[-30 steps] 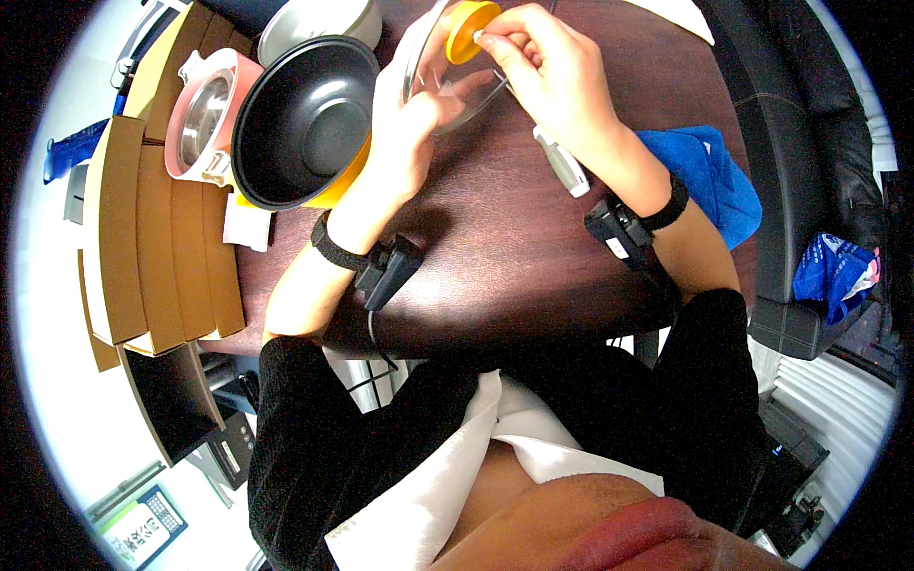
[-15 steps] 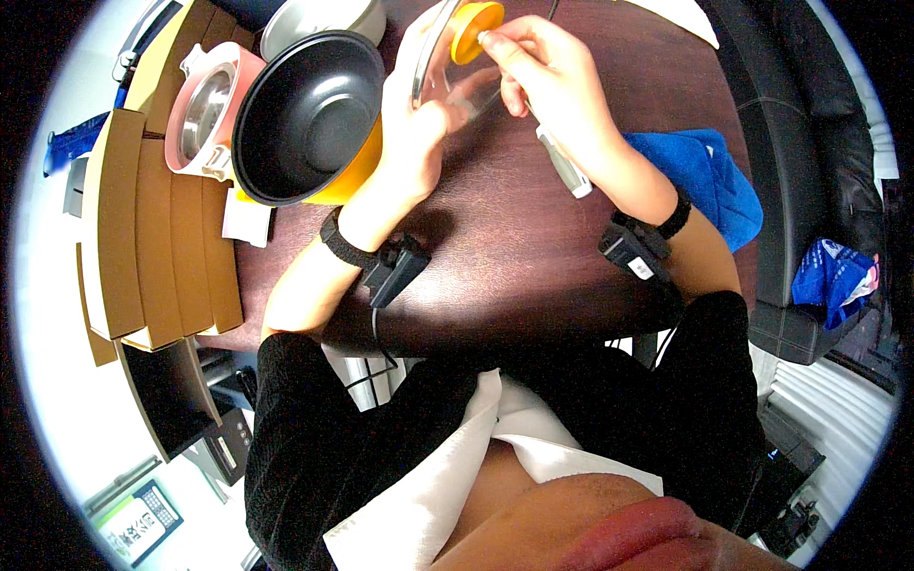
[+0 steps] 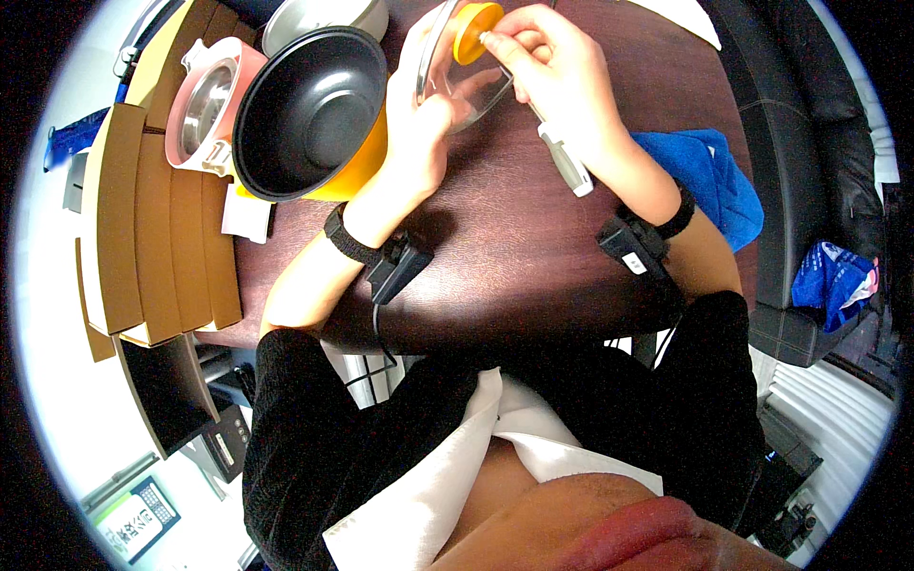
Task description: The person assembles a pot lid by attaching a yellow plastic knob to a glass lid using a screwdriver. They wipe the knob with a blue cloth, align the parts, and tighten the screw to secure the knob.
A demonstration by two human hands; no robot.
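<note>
My left hand [image 3: 419, 133] grips a clear glass lid [image 3: 474, 107] by its rim and holds it on edge. A round yellow knob [image 3: 470, 34] sits at the lid's middle. My right hand [image 3: 562, 71] pinches thumb and forefinger together against the knob's centre; a tiny pale bit shows at the fingertips, too small to name. Below that hand is a screwdriver [image 3: 566, 162] with a grey-white handle, its shaft running up past the fingers. Whether the hand touches it I cannot tell. To the left, a yellow pot [image 3: 357, 171] with a black inside tilts toward me.
A pink container [image 3: 181, 143] with a metal inside and a white bowl [image 3: 367, 17] stand by the pot. Cardboard boxes [image 3: 171, 228] line the table's left side. A blue cloth [image 3: 709, 186] lies right of my right forearm, before a black sofa [image 3: 809, 190].
My right hand has shifted slightly right, its fingers curled more, and more of the screwdriver shows. The left hand still holds the lid in nearly the same place.
</note>
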